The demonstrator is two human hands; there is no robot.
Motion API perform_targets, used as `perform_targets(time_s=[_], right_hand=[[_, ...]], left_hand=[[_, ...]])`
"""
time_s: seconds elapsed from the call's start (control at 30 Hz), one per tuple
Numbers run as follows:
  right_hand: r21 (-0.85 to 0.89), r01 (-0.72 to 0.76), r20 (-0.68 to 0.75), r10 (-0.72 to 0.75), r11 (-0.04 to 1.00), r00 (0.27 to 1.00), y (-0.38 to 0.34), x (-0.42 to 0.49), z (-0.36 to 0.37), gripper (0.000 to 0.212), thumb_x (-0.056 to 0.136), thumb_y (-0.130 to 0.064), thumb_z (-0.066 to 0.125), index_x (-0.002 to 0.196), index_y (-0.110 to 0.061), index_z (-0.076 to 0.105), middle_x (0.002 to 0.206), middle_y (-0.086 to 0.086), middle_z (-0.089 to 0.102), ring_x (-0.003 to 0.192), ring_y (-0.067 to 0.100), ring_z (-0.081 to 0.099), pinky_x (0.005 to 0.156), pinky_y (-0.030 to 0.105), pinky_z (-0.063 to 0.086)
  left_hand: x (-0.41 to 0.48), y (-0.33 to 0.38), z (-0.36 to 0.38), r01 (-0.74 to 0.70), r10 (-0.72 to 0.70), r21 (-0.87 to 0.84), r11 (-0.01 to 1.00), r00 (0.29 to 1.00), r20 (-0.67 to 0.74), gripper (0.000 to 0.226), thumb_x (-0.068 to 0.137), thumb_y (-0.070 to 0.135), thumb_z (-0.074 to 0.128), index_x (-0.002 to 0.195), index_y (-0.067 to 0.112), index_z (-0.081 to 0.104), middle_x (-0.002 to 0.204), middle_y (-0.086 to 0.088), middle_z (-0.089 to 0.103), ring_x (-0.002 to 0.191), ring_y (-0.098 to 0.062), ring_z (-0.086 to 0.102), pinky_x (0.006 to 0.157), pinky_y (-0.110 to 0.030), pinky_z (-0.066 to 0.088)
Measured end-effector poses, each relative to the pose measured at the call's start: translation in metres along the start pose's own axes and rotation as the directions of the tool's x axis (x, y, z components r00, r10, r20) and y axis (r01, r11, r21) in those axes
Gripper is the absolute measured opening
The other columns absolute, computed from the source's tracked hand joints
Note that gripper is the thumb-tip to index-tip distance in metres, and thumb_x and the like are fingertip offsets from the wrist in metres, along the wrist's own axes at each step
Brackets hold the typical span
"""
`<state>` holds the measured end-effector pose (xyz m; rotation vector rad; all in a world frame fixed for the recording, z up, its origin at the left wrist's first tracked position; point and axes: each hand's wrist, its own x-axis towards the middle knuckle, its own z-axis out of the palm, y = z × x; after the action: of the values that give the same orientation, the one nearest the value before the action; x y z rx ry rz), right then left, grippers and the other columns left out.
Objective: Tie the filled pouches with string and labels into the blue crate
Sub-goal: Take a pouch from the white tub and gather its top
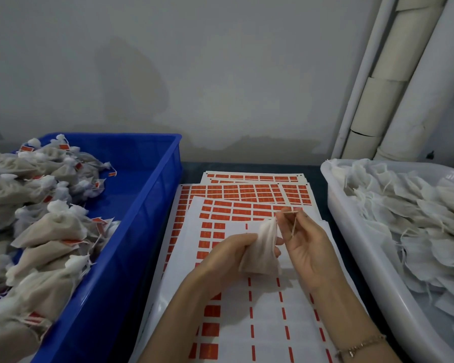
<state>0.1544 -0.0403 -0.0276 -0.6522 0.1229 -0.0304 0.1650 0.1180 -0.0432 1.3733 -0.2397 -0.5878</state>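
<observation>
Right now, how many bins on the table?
2: blue crate at left, white tub at right. Both run past the frame edges; nothing seems to hide a third.

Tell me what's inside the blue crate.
The blue crate holds tied pouches with red labels, heaped toward the left; bare blue floor shows at right. Anything beneath the heap is covered.

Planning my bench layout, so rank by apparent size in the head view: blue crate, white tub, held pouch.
1. blue crate
2. white tub, though both run off frame, so that order is unsure
3. pouch, clearly smallest
</observation>
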Motion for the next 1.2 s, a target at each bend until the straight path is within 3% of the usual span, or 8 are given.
perform_targets(time_s=[0.17, 0.33, 0.43, 0.53, 0.67, 0.8, 0.9, 1.2], right_hand=[[0.123, -0.002, 0.007, 0.001, 0.992, 1.0, -0.002, 0.003, -0.005, 0.035, 0.09, -0.015, 0.057, 0.124, -0.005, 0.055, 0.117, 0.018, 0.065, 0.105, 0.03, 0.066, 0.069, 0.033, 0.059], [0.132, 0.001, -0.062, 0.007, 0.991, 0.998, -0.002, 0.006, -0.01, 0.031, 0.091, -0.015, 0.057, 0.121, -0.007, 0.057, 0.114, 0.017, 0.067, 0.103, 0.031, 0.066, 0.067, 0.034, 0.059], [-0.163, -0.002, -0.192, -0.03, 0.987, 0.981, 0.002, 0.009, -0.014, 0.019, 0.092, -0.019, 0.058, 0.109, -0.012, 0.063, 0.098, 0.008, 0.073, 0.089, 0.024, 0.071, 0.068, 0.032, 0.06], [-0.804, -0.03, -0.252, -0.294, 0.594, 0.922, 0.011, 0.011, -0.018, 0.012, 0.093, -0.023, 0.057, 0.099, -0.014, 0.063, 0.077, 0.001, 0.071, 0.062, 0.013, 0.07, 0.061, 0.026, 0.058], [-0.993, 0.102, 0.067, -0.421, 0.061, 0.905, 0.023, 0.006, -0.02, 0.002, 0.09, -0.025, 0.06, 0.092, -0.026, 0.058, 0.091, -0.013, 0.061, 0.066, 0.002, 0.056, 0.07, 0.014, 0.046], [-0.978, 0.194, 0.208, -0.276, -0.078, 0.938, 0.027, 0.003, -0.017, 0.007, 0.09, -0.024, 0.061, 0.087, -0.028, 0.057, 0.088, -0.015, 0.057, 0.074, -0.001, 0.054, 0.068, 0.002, 0.033], [-0.958, 0.267, 0.284, -0.228, -0.104, 0.931, 0.027, 0.001, -0.013, 0.011, 0.09, -0.022, 0.061, 0.085, -0.03, 0.055, 0.085, -0.016, 0.057, 0.075, 0.0, 0.056, 0.067, 0.001, 0.035], [-0.883, 0.462, 0.465, -0.274, -0.08, 0.842, 0.042, -0.01, -0.006, 0.011, 0.089, -0.021, 0.062, 0.089, -0.03, 0.056, 0.087, -0.019, 0.057, 0.079, 0.002, 0.059, 0.074, 0.002, 0.043]], left_hand=[[-0.006, 0.004, 0.006, 0.001, 0.0, -0.017, 1.0, 0.999, 0.051, 0.027, 0.091, 0.038, 0.047, 0.112, 0.024, 0.06, 0.104, 0.0, 0.068, 0.099, -0.02, 0.064, 0.091, -0.035, 0.053], [-0.004, 0.006, 0.005, -0.027, 0.027, -0.114, 0.993, 1.0, 0.002, 0.022, 0.087, 0.033, 0.057, 0.107, 0.024, 0.055, 0.082, 0.008, 0.072, 0.082, -0.01, 0.07, 0.073, -0.025, 0.056], [-0.003, 0.007, 0.004, -0.092, 0.077, -0.168, 0.982, 0.992, -0.096, 0.019, 0.09, 0.026, 0.058, 0.108, 0.023, 0.054, 0.088, 0.005, 0.072, 0.084, -0.013, 0.07, 0.072, -0.025, 0.055], [-0.002, 0.009, 0.001, -0.144, 0.097, -0.228, 0.963, 0.974, -0.205, 0.034, 0.084, 0.025, 0.059, 0.117, 0.017, 0.054, 0.118, -0.013, 0.06, 0.103, -0.025, 0.06, 0.084, -0.032, 0.053], [-0.004, 0.013, -0.005, -0.215, 0.133, -0.302, 0.929, 0.954, -0.27, 0.028, 0.09, 0.025, 0.05, 0.117, 0.018, 0.053, 0.116, -0.01, 0.061, 0.109, -0.027, 0.058, 0.089, -0.031, 0.051], [-0.004, 0.009, -0.006, -0.198, 0.189, 0.031, 0.98, 0.858, -0.478, 0.008, 0.096, 0.022, 0.049, 0.1, 0.028, 0.05, 0.115, 0.003, 0.056, 0.103, -0.018, 0.056, 0.078, -0.014, 0.048], [-0.006, 0.005, -0.002, -0.213, 0.328, 0.284, 0.935, 0.822, -0.466, 0.017, 0.095, 0.017, 0.05, 0.093, 0.034, 0.05, 0.108, 0.013, 0.055, 0.094, -0.011, 0.055, 0.067, -0.005, 0.045], [0.005, -0.014, -0.005, -0.08, 0.555, 0.818, 0.57, 0.771, -0.312, 0.023, 0.089, 0.022, 0.062, 0.111, 0.027, 0.065, 0.123, 0.012, 0.059, 0.116, -0.009, 0.05, 0.106, -0.03, 0.04]])
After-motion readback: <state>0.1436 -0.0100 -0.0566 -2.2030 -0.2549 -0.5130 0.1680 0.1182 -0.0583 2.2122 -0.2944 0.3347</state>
